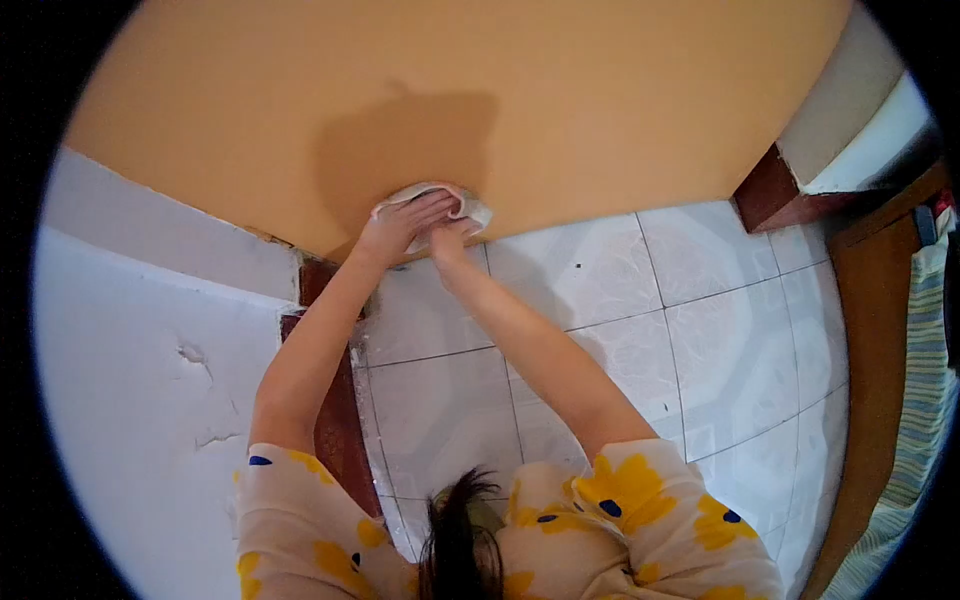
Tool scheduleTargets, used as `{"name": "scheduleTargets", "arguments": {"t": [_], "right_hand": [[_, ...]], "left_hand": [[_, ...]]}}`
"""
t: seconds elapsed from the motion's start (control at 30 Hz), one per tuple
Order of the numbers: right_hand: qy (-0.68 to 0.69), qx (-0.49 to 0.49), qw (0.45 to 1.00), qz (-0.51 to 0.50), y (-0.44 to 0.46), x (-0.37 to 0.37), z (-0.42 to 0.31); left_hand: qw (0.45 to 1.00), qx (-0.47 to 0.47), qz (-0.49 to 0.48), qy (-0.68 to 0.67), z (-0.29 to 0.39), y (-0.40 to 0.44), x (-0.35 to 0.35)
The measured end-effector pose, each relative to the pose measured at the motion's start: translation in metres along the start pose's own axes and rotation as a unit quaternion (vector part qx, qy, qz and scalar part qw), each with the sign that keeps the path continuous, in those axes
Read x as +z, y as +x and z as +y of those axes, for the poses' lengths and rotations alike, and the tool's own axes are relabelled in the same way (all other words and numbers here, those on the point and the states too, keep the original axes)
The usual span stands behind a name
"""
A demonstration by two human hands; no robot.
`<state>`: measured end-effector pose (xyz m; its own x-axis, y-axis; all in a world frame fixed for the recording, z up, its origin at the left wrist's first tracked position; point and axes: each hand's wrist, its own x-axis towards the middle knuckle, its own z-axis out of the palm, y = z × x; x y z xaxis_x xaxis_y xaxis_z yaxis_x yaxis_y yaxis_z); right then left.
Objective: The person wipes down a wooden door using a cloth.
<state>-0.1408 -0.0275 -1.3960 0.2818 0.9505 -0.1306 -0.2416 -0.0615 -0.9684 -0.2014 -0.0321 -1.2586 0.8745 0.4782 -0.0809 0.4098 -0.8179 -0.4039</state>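
Observation:
A whitish cloth point(479, 211) is bunched under both hands, low against the orange wall point(600, 110). My left hand point(403, 226) lies across the cloth, its fingers pressed together and pointing right, holding it to the surface. Right beside it, my right hand point(452, 237) grips the lower part of the same cloth, its fingertips partly hidden in the folds. Both arms reach forward with the wrists close together. The cloth's underside and the patch of wall behind it cannot be seen.
White floor tiles point(590, 370) meet the wall just below my hands. To the left stands a white wall point(150, 360) with chipped paint and a dark red base strip point(345, 430). On the right are a dark red block point(785, 195) and a wooden frame point(865, 330) beside striped fabric point(920, 380).

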Motion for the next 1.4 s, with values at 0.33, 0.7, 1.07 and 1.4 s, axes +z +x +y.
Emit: {"name": "scheduleTargets", "arguments": {"t": [0.33,0.7,1.07,1.4], "right_hand": [[0.08,-0.217,0.941,0.247,-0.007,-0.097,-0.136],[-0.192,-0.39,0.844,0.314,0.048,-0.219,-0.266],[-0.12,-0.224,0.941,0.224,-0.001,-0.126,-0.12],[-0.385,-0.523,0.753,0.11,-0.027,-0.103,-0.277]], "left_hand": [[0.978,0.036,0.171,0.116,0.007,0.072,-0.052],[0.913,-0.025,0.386,0.132,0.022,0.198,-0.165],[0.98,-0.009,0.088,0.176,0.026,0.084,-0.018],[0.899,-0.286,0.324,0.072,-0.005,0.044,-0.159]]}}
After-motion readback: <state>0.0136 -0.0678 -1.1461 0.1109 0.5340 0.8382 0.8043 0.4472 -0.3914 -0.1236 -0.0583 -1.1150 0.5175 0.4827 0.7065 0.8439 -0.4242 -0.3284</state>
